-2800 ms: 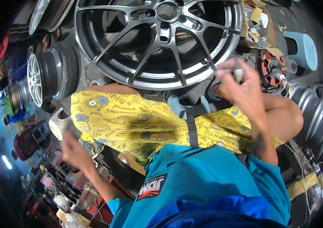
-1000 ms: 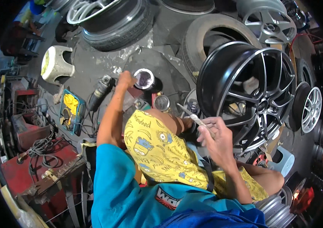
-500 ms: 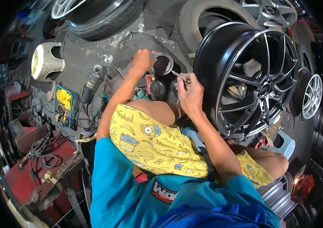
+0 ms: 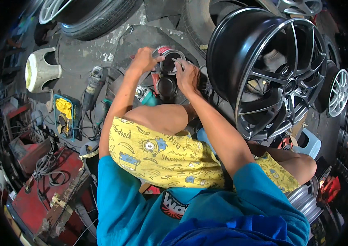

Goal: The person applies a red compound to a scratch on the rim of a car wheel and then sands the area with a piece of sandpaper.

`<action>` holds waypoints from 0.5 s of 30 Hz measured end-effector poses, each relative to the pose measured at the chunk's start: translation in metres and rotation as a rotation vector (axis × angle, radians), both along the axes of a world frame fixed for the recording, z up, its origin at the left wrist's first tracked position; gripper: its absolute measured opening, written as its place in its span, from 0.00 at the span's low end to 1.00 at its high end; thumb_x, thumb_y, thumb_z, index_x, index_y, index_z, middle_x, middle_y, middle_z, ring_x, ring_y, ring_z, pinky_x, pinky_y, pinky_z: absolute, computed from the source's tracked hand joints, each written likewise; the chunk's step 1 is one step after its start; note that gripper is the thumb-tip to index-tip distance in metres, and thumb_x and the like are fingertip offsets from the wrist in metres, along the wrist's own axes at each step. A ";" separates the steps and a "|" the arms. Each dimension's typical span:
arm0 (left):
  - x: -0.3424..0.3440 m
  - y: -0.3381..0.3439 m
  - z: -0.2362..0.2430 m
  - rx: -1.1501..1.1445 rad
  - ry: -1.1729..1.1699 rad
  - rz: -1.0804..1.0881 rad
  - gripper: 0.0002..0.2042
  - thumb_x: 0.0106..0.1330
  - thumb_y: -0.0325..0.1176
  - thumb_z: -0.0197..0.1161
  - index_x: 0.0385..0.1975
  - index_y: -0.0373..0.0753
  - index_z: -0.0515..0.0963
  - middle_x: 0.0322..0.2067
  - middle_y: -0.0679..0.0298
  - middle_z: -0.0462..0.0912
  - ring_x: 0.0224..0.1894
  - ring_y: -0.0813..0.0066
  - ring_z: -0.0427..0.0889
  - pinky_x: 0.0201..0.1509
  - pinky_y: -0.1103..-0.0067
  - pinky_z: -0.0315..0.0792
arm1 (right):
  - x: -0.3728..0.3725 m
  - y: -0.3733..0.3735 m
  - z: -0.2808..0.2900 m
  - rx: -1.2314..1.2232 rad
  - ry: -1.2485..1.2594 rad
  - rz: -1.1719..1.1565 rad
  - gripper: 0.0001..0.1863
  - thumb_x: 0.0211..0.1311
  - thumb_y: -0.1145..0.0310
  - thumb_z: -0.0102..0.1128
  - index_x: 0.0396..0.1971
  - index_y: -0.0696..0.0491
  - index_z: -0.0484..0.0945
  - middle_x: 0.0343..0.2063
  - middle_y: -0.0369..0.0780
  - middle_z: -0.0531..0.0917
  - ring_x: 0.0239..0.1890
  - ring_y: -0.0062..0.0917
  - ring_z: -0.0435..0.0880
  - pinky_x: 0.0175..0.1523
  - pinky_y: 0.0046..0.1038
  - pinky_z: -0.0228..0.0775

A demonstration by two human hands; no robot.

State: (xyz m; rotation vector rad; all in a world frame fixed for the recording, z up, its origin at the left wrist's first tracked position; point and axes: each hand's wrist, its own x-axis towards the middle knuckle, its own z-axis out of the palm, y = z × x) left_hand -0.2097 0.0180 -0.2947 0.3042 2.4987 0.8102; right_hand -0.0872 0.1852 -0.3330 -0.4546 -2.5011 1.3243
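Observation:
An open round can [image 4: 179, 53] with a pinkish-red label and a dark filling stands on the floor in front of me. My left hand [image 4: 143, 60] is closed at the can's left rim, thumb toward it; a reddish bit shows beside its fingers, but what it grips is hidden. My right hand [image 4: 188, 76] pinches a thin, light-tipped tool [image 4: 174, 60], its tip over the can's mouth. Just nearer to me is a second, smaller round container [image 4: 166, 86], dark inside, beside a red piece [image 4: 155, 82].
A large black alloy wheel [image 4: 264, 74] stands close on the right, tyres behind it. Angle grinders [image 4: 93, 88] with cords, a blue basket [image 4: 67, 117] with a yellow cloth and a white stool [image 4: 43, 69] are on the left. A light-blue stool [image 4: 308, 143] lies right.
My right hand has moved left, bringing the thin tool from beside the can to over its mouth. My left hand stays at the can's left, its thumb now stretched toward the rim.

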 end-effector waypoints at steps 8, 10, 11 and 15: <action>-0.002 0.003 0.010 0.003 0.012 -0.038 0.31 0.68 0.45 0.77 0.52 0.17 0.81 0.20 0.44 0.86 0.26 0.61 0.92 0.37 0.66 0.82 | 0.000 -0.004 -0.019 -0.082 -0.050 0.010 0.13 0.70 0.65 0.65 0.45 0.56 0.90 0.39 0.52 0.90 0.43 0.51 0.89 0.49 0.46 0.80; -0.003 0.001 0.012 -0.002 -0.052 -0.017 0.32 0.67 0.46 0.77 0.55 0.17 0.80 0.20 0.43 0.86 0.26 0.61 0.92 0.37 0.66 0.82 | -0.002 -0.005 -0.015 -0.153 -0.178 -0.049 0.13 0.70 0.65 0.66 0.44 0.57 0.90 0.37 0.53 0.90 0.42 0.51 0.90 0.48 0.44 0.79; -0.002 0.000 0.012 -0.003 -0.084 -0.008 0.33 0.67 0.46 0.77 0.56 0.17 0.80 0.21 0.43 0.86 0.26 0.60 0.92 0.38 0.67 0.83 | -0.002 -0.004 -0.013 -0.188 -0.242 -0.080 0.13 0.70 0.65 0.66 0.44 0.57 0.90 0.37 0.53 0.90 0.42 0.50 0.90 0.48 0.44 0.79; -0.008 -0.005 0.002 0.022 -0.047 0.017 0.39 0.67 0.47 0.77 0.61 0.14 0.74 0.22 0.43 0.87 0.25 0.62 0.92 0.34 0.70 0.83 | -0.003 -0.001 -0.009 -0.225 -0.131 -0.197 0.16 0.69 0.57 0.67 0.45 0.53 0.91 0.23 0.47 0.87 0.25 0.36 0.86 0.35 0.39 0.74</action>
